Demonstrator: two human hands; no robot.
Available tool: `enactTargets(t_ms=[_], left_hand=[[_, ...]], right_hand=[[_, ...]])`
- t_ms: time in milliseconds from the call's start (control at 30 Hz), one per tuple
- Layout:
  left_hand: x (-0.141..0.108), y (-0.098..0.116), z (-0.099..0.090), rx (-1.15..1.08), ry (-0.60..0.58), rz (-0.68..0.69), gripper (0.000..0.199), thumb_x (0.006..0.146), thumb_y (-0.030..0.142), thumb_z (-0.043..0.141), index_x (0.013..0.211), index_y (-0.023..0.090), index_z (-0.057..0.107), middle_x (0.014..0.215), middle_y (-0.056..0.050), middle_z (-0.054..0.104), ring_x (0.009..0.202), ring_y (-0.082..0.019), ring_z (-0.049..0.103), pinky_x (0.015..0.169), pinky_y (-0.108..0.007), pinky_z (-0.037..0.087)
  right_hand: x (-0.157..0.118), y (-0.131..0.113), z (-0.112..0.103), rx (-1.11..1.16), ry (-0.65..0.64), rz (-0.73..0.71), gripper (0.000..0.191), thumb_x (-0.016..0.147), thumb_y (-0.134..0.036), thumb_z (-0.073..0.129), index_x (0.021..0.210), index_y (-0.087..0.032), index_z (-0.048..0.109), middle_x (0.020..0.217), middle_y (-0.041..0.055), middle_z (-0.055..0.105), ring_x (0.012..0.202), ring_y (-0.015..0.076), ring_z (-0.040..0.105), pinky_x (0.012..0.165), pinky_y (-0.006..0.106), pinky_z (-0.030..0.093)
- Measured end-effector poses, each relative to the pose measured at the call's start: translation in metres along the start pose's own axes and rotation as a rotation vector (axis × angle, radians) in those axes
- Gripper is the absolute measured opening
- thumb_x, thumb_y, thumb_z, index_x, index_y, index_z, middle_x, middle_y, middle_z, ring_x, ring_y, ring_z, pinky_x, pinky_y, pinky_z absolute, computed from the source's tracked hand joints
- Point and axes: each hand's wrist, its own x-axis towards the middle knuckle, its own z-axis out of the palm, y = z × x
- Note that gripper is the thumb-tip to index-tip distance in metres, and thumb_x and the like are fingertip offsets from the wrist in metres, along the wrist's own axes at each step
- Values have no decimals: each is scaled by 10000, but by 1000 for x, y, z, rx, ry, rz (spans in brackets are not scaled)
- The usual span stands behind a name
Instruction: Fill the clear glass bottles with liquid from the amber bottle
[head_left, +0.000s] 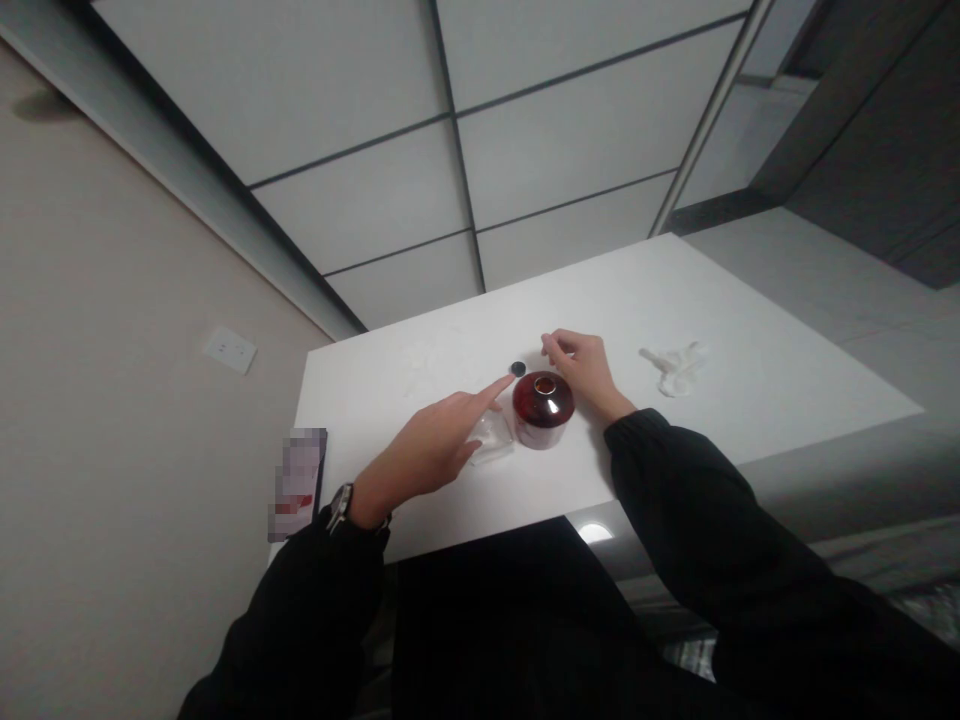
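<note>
On the worktop [626,325], the wide left hand [442,430] maybe steadies the glass [497,441]; I can't see inside the right hand [589,366].

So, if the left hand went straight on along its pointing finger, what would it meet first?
Most likely the black disc, right at the left hand's fingertip; whether they touch is hard to tell from this view.

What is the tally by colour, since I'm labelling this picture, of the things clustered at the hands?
Red: 1, bottle
Clear: 1, squarish container
Dark: 1, small round disc
Total: 3
</note>
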Motion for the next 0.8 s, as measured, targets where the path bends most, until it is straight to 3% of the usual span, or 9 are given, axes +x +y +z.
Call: enactTargets(t_ms=[67,200,333,400,533,600,667,733,800], left_hand=[[1,0,0,-13,11,-20,902,946,238,710,1692,239,204,1485,-165,639,1315,-301,657,1054,-474,580],[4,-5,0,23,-2,-106,874,961,261,700,1686,212,214,1211,-112,747,1121,-295,710,972,-472,589],[5,-7,-2,-7,30,-28,1064,890,272,798,1707,252,115,1429,-149,644,1281,-301,645,1038,-443,554],[6,-5,-2,54,68,-126,1124,857,392,854,1705,233,134,1412,-167,632,1203,-307,674,958,-425,575],[8,-2,0,123,36,-326,1084,867,462,842,1692,170,204,1095,-91,727,969,-276,712,826,-379,569],[6,-3,2,58,20,-306,971,902,349,791,1681,179,235,1035,-63,737,953,-259,718,836,-372,571],[4,-5,4,-22,34,-200,950,887,228,750,1679,210,225,1182,-97,732,1038,-254,718,909,-391,576],[3,-7,5,-64,62,-121,1005,852,199,763,1683,218,198,1319,-141,689,1116,-267,702,973,-423,572],[2,-6,5,-52,79,-160,1017,852,241,786,1680,189,198,1271,-148,701,1082,-286,703,956,-454,580]], right_hand=[[0,0,0,-2,0,0,503,991,-603,534,652,-238,606,601,20,660,588,185,581,663,349,419],[1,0,0,-4,-2,0,538,992,-645,520,647,-240,602,588,20,649,583,185,568,660,347,419],[1,1,1,1,3,3,536,997,-641,517,655,-238,608,596,18,639,593,184,570,657,343,414],[1,2,1,5,-1,6,522,999,-627,521,669,-236,619,605,19,648,595,184,579,657,342,417],[1,2,1,4,-4,11,500,1002,-602,529,680,-232,626,616,22,666,595,182,590,665,342,427],[1,2,0,4,-3,11,503,1004,-601,526,678,-231,626,612,21,664,593,181,588,664,341,427],[1,3,0,4,-8,7,512,1001,-612,526,675,-231,628,602,19,657,587,181,584,658,342,426],[1,3,1,3,-11,2,522,998,-626,526,671,-233,626,595,17,648,586,183,578,654,343,421],[1,4,1,2,-8,-4,527,998,-632,525,666,-234,622,595,16,640,592,185,575,656,344,418]])
